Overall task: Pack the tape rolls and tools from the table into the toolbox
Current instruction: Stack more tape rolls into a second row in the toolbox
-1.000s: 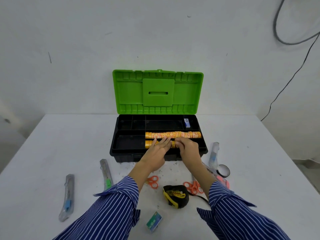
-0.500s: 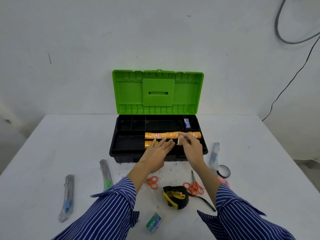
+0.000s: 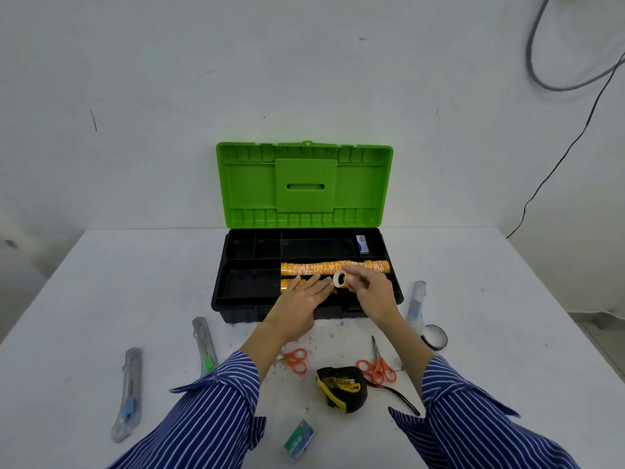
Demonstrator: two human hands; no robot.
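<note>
One tape roll pinched in the right hand, seemingly bound for the toolbox's front row, left hand flat alongside.

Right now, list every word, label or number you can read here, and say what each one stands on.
None can be read for certain.
Tape measure: yellow label with dark print, too blurred.
Green packet: white marks, too small.
Orange tape rolls in the toolbox: red and white print, illegible.
Blue and white box: no legible text.
</note>
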